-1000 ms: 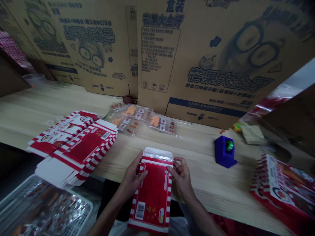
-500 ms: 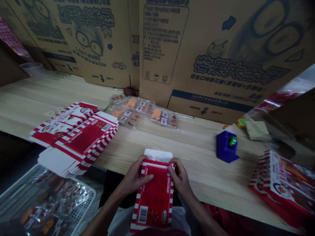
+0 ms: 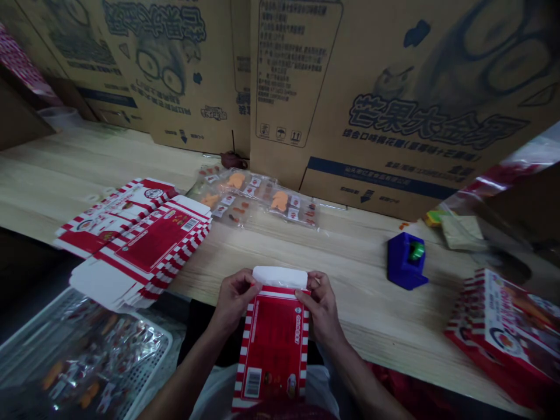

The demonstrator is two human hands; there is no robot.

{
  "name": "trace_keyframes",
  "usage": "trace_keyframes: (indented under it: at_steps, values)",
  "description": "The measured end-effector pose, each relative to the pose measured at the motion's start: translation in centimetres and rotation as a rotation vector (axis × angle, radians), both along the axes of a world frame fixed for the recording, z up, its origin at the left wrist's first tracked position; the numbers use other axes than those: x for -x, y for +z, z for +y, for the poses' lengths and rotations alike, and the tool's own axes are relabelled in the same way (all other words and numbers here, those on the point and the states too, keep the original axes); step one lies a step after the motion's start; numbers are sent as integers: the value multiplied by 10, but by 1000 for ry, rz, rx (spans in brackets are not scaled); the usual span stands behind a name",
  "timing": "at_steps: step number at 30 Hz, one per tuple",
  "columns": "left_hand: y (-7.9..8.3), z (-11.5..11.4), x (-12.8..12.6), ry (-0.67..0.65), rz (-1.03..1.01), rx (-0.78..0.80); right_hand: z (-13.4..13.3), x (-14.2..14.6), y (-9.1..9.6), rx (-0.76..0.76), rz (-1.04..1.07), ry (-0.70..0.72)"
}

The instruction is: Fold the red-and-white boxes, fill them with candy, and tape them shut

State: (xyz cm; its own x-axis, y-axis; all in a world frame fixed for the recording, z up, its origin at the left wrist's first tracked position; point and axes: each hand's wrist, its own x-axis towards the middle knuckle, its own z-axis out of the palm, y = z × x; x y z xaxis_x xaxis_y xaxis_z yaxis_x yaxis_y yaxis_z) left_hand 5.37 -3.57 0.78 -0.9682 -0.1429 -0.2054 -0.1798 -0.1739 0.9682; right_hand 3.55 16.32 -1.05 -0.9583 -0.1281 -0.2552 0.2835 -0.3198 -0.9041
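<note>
Compared with half a second before, the left hand (image 3: 234, 297) had come off the red face of the striped carton (image 3: 273, 350) and now curled at its upper left corner, while the right hand (image 3: 321, 309) pinched the upper right corner, thumb on the front. Both hands were closed on the carton, neither fully open. The white flap (image 3: 280, 277) now stood clear above the top edge, with more of it showing between the hands. The carton was held tilted, just past the near edge of the pale wooden bench (image 3: 350, 251), its lower end hanging toward the person's lap. Open bench lay to the right, up to the blue dispenser (image 3: 406, 259). To the left, a stack of flat printed cartons (image 3: 149, 233) sat near the hand, overhanging the bench edge slightly. Clear packets of orange sweets (image 3: 254, 198) lay further back, against the upright cardboard sheets (image 3: 371, 116). Made-up boxes (image 3: 503, 332) sat at the right edge of the view, and a white plastic basket of foil packets (image 3: 149, 356) sat below the bench at lower left.
</note>
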Motion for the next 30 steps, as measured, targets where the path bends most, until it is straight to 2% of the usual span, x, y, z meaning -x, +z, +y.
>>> trace_keyframes:
  at_steps: [3,6,9,11,13,19,26,30]
  values:
    - [-1,-2,0,20,-35,-67,1,5,5,46,-86,118]
    - [2,-8,4,-115,-27,-54,3,9,4,10,-75,171]
    - [6,-13,5,-248,16,59,9,10,2,-136,102,170]
    - [10,-16,3,-267,41,94,13,10,2,-250,242,221]
    - [15,-17,1,-271,42,106,16,10,5,-303,310,297]
    - [28,-20,11,-339,-42,222,19,27,20,-257,184,405]
    - [35,-23,34,-477,-195,6,21,49,35,-272,153,509]
    - [36,-24,40,-518,-204,-22,21,50,36,-292,163,520]
